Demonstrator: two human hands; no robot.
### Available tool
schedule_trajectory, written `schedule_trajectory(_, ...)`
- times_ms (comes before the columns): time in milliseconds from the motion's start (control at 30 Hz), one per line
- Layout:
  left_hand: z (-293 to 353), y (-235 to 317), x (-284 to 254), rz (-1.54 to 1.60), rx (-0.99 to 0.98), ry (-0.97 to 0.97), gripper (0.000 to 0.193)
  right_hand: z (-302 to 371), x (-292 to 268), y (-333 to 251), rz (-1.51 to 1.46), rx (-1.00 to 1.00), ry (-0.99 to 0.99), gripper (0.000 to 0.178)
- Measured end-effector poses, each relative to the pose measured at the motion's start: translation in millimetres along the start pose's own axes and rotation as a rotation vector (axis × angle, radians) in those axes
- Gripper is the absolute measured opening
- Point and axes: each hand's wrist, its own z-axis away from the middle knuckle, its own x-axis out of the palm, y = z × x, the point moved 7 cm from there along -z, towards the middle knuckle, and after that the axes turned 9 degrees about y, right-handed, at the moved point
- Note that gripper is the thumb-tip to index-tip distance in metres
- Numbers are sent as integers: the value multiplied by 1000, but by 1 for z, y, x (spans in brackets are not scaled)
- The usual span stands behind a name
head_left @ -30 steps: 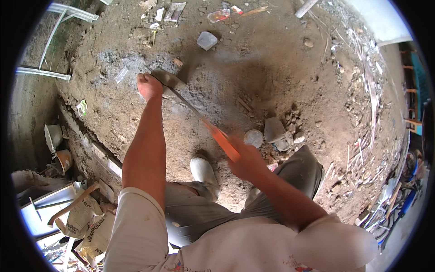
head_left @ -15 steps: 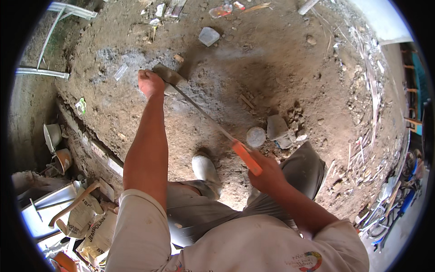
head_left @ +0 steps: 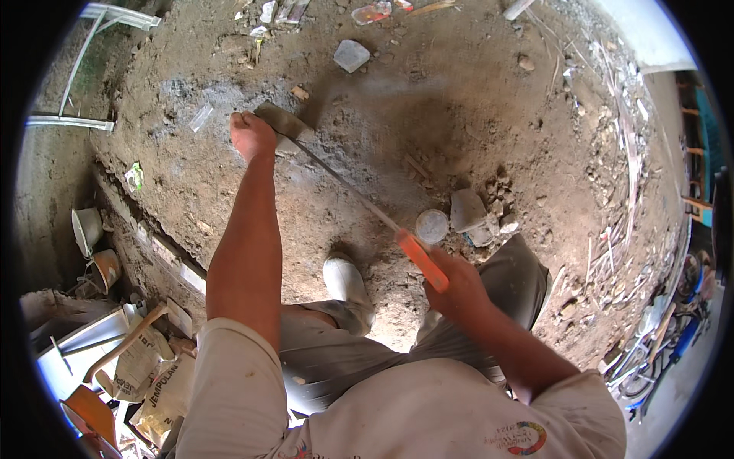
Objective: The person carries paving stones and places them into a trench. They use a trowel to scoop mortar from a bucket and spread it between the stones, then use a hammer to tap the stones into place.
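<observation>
My right hand is wrapped round the orange handle of a handsaw, held low in front of my right thigh. Its long narrow blade, seen nearly edge-on, runs forward and left to a grey flat-faced block. The blade's far end meets the block's right part; how deep it sits cannot be made out. With my left arm stretched forward, my left hand is closed on the block's left end. The fingertips and the block's underside are hidden.
On the dirt ground lie a pale stone, a round whitish lid-like disc and a grey broken chunk. Paper sacks and a wooden-handled tool are at the left. Tangled tools lie along the right edge.
My right hand and the saw handle have shifted slightly right, drawing the blade back a little. My left hand stays on the block, which looks almost unmoved.
</observation>
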Motion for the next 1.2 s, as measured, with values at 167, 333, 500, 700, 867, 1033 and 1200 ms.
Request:
schedule_trajectory(167,-5,6,12,-1,107,31,30,-82,47,-15,-80,-80,129,35)
schedule_trajectory(333,-9,-15,7,-1,23,2,33,3,23,9,-11,4,16,52)
schedule_trajectory(500,1,-6,14,29,9,-8,34,-29,18,-10,-13,-94,125,52)
schedule_trajectory(700,-18,-29,15,-30,115,59,33,-53,40,-18,-86,-143,135,48)
schedule_trajectory(867,-7,-10,10,-15,61,30,35,11,2,9,-18,-100,116,49)
schedule_trajectory(1033,-7,-6,16,21,43,4,33,-73,39,-6,-86,-106,154,45)
schedule_trajectory(1200,-8,-6,6,-16,27,6,29,10,12,14,-66,-101,121,42)
